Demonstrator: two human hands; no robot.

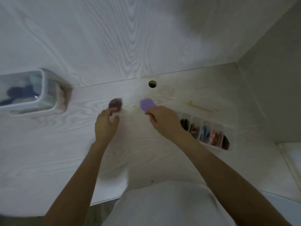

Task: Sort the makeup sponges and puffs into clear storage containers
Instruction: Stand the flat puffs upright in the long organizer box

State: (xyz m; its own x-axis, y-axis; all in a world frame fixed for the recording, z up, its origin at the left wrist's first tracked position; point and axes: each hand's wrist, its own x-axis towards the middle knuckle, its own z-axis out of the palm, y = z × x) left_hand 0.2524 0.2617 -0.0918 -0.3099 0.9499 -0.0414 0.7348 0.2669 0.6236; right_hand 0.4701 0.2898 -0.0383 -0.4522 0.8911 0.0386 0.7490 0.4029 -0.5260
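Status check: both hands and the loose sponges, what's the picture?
Left hand curled at brown sponge, grip unclear. Right hand pinching purple sponge. Clear bin far left, divided organizer right. Desk path unobstructed.

Two bare forearms in view, no sleeves visible down to lower frame edge. Left hand (105,126): no rings, no watch, no wristband discernible. Right hand (164,119): likewise unadorned, wrist bare. Nail detail too blurred to tell. Torso at bottom centre covered by pale, off-white shirt (164,204), plain fabric, no print, buttons or seams discernible. Shirt surface smooth, slightly rounded at upper edge. Image soft with motion blur.
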